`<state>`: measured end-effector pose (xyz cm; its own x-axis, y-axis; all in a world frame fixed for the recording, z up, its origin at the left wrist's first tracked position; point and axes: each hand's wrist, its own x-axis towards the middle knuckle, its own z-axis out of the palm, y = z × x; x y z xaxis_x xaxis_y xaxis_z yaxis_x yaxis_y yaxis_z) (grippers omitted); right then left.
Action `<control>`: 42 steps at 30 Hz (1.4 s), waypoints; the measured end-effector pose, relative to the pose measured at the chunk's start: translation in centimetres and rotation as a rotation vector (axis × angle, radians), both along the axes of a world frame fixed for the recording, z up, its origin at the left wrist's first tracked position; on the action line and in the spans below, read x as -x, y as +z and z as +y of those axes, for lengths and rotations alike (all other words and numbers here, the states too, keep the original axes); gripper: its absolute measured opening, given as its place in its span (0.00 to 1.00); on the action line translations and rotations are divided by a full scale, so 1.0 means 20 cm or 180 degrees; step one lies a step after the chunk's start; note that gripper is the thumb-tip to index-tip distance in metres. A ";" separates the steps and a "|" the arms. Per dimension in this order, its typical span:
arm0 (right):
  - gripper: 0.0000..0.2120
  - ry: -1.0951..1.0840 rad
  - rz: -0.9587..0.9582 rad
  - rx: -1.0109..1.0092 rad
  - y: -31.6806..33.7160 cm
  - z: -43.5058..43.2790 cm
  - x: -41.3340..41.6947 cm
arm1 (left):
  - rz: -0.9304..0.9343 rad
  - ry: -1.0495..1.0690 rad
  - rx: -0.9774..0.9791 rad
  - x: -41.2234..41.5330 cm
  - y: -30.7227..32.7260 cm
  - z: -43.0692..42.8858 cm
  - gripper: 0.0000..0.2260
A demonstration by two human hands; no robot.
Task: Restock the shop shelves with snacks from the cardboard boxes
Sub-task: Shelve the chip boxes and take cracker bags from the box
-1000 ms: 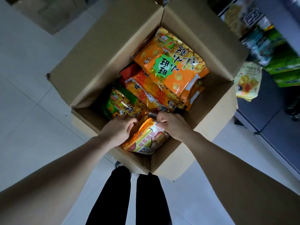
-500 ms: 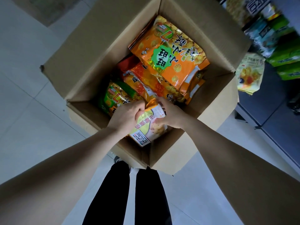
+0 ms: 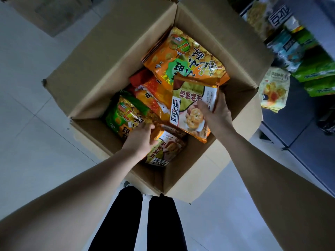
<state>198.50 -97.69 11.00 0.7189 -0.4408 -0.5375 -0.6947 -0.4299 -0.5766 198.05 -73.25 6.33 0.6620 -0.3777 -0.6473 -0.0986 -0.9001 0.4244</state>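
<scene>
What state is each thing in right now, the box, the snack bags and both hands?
cardboard box: open, flaps up.
raised cookie bag: held above the others, gripped by right hand.
lower cookie bag: lying in box, gripped by left hand.
large orange bag: lying flat on top.
green bag: lying in box.

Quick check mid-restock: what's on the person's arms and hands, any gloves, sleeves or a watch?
Nothing worn. The left hand and right hand have no gloves, rings or watch showing. Both forearms are uncovered to the picture's edge, so no sleeves are visible. Below are black trousers.
</scene>
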 end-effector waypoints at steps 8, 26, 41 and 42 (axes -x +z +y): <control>0.26 0.0573 -0.0012 0.0186 -0.09 0.04 0.17 | -0.0733 0.0068 0.0086 0.21 -0.16 -0.08 0.38; 0.20 0.0129 0.0202 0.0253 0.27 -0.07 0.13 | -0.0211 0.0477 -0.0160 0.03 0.23 -0.16 0.24; 0.37 -0.0665 -0.0107 -0.1140 1.62 -0.27 0.40 | 0.0017 0.1871 0.1926 -0.15 1.77 -0.01 0.18; 0.36 -0.0729 -0.0272 -0.1004 1.73 -0.27 0.43 | 0.0036 0.1726 0.1956 -0.16 1.89 -0.02 0.19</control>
<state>189.86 -103.09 45.66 0.6692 -0.4179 -0.6145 -0.6958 -0.0619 -0.7156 201.21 -73.57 44.16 0.8493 -0.2964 -0.4369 0.2909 -0.4280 0.8557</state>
